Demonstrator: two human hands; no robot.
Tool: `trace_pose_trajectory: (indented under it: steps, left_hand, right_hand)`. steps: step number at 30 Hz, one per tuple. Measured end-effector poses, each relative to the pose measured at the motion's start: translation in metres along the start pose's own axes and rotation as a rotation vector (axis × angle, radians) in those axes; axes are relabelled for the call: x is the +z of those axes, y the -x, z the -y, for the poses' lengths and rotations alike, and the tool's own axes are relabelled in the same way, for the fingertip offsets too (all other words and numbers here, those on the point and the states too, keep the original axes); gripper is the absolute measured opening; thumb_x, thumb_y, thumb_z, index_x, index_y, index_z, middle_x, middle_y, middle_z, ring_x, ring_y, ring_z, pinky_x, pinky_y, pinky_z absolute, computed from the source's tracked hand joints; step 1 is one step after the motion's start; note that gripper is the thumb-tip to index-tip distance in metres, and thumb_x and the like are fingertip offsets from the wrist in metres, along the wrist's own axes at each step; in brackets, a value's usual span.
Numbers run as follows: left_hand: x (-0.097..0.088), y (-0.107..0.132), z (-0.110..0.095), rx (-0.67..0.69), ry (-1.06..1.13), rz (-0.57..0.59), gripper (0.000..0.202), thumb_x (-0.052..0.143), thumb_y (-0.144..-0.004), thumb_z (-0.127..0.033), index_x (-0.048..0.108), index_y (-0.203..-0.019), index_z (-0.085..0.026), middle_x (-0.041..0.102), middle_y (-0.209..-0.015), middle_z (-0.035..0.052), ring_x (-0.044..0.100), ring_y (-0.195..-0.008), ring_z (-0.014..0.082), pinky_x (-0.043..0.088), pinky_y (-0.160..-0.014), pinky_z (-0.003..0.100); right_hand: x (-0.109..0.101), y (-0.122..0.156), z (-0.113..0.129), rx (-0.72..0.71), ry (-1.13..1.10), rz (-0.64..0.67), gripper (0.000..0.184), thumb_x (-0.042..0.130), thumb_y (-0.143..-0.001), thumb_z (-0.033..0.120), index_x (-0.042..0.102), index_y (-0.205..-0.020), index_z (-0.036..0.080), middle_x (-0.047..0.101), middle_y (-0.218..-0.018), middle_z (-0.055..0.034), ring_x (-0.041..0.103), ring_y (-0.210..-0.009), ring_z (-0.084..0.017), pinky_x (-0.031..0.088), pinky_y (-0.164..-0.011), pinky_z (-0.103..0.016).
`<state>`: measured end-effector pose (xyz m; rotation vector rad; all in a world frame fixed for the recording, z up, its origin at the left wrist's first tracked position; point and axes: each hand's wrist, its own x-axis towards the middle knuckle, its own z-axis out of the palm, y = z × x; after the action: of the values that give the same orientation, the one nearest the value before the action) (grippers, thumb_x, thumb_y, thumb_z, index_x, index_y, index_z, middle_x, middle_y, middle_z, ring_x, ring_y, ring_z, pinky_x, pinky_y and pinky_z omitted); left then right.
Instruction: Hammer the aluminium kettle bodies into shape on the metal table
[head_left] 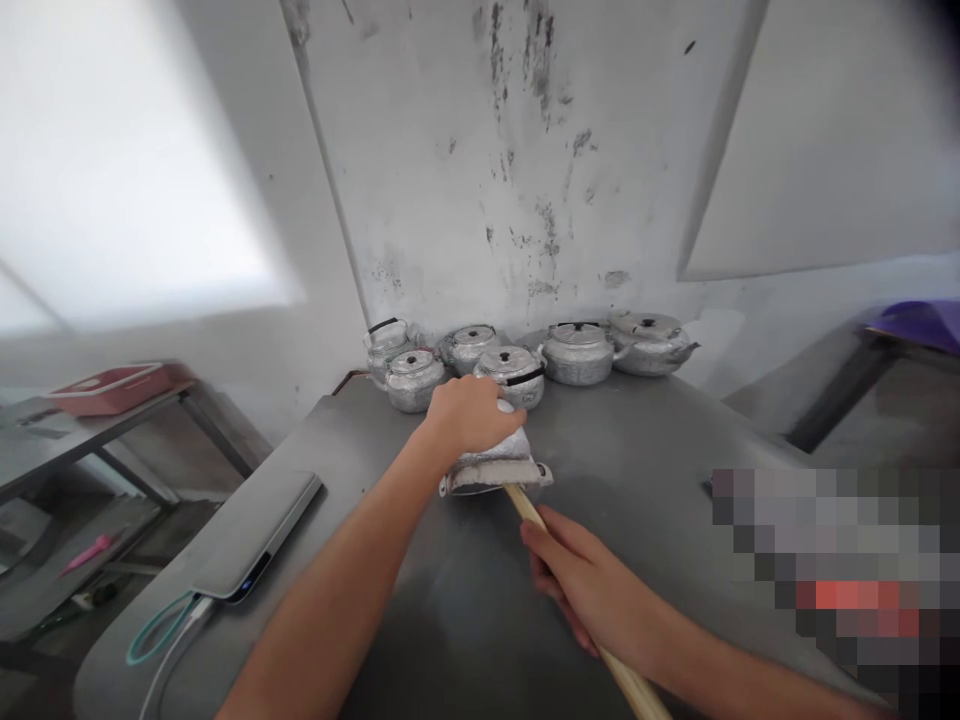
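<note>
My left hand [471, 415] is closed over a small silvery metal piece [495, 465] that lies on the grey metal table [660, 470], pressing down on its top. My right hand [589, 585] is wrapped round a pale wooden handle [525, 505] whose far end meets the metal piece under my left hand. Just beyond my left hand stands a row of several small aluminium kettles [577, 352] with black knobs, lined up against the stained white wall.
A grey power bank or tablet [251, 535] with a teal cable lies at the table's left edge. A lower bench with a red tray [112, 388] stands at the left. A blurred-out patch covers the right foreground. A purple item [919, 325] rests on a surface at the right.
</note>
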<state>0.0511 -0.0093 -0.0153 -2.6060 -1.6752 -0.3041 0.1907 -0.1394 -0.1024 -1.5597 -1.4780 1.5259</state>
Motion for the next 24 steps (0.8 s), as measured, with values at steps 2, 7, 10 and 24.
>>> trace_pose_trajectory:
  steps: [2, 7, 10, 24]
  left_hand:
    - [-0.001, 0.000, -0.001, -0.004, 0.001, 0.006, 0.051, 0.049, -0.089, -0.063, 0.078, -0.109, -0.025, 0.076, -0.109, 0.0105, 0.069, -0.101, 0.0331, 0.053, -0.084, 0.040]
    - [0.000, 0.000, -0.001, -0.007, -0.006, 0.007, 0.050, 0.049, -0.090, -0.062, 0.078, -0.108, -0.025, 0.075, -0.112, 0.0108, 0.069, -0.101, 0.0331, 0.053, -0.084, 0.040]
    - [0.001, -0.001, 0.000, 0.000, -0.006, 0.001, 0.051, 0.049, -0.089, -0.062, 0.078, -0.108, -0.025, 0.076, -0.108, 0.0105, 0.068, -0.101, 0.0336, 0.053, -0.083, 0.041]
    - [0.002, -0.002, 0.001, 0.001, -0.002, -0.007, 0.051, 0.049, -0.089, -0.063, 0.078, -0.108, -0.026, 0.076, -0.108, 0.0102, 0.069, -0.098, 0.0337, 0.053, -0.080, 0.041]
  right_hand:
    - [0.000, 0.000, 0.002, 0.043, 0.035, 0.006, 0.030, 0.027, -0.107, 0.033, 0.043, -0.084, 0.022, 0.040, -0.061, 0.0093, 0.033, -0.031, -0.003, 0.029, -0.029, -0.015]
    - [-0.001, 0.001, 0.011, 0.097, 0.044, -0.008, 0.032, 0.023, -0.108, 0.033, 0.044, -0.086, 0.022, 0.040, -0.059, 0.0097, 0.033, -0.029, -0.003, 0.027, -0.028, -0.015]
    - [-0.001, 0.001, 0.011, 0.100, 0.067, 0.019, 0.032, 0.023, -0.108, 0.030, 0.042, -0.083, 0.022, 0.041, -0.058, 0.0094, 0.034, -0.029, -0.003, 0.028, -0.028, -0.015]
    - [0.000, 0.008, 0.004, 0.001, 0.039, 0.010, 0.032, 0.029, -0.105, 0.034, 0.042, -0.079, 0.023, 0.039, -0.059, 0.0071, 0.034, -0.040, -0.008, 0.035, -0.029, -0.015]
